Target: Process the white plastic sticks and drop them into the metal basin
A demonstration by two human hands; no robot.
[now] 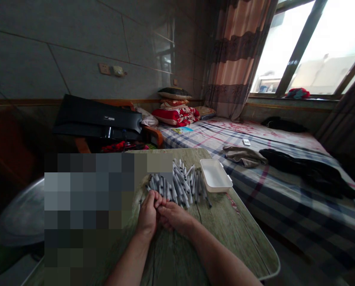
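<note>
My left hand point(148, 212) and my right hand point(176, 216) meet above the wood-patterned table point(225, 226). Both have their fingers curled in and touching each other. Whatever they may hold is hidden between the fingers. Just beyond the hands lies a loose pile of pens point(182, 184), with grey-white barrels and dark ends, most pointing roughly away from me. To the right of the pile, an open white plastic box point(216, 176) stands on the table, with nothing visible inside it.
A blurred-out patch covers the table's left side. Beyond the right edge is a bed point(207, 139) with a checked sheet, a grey cloth point(244, 155) and dark clothing point(308, 171). A black monitor point(98, 119) leans behind the table. A pale round surface point(22, 210) shows at the left.
</note>
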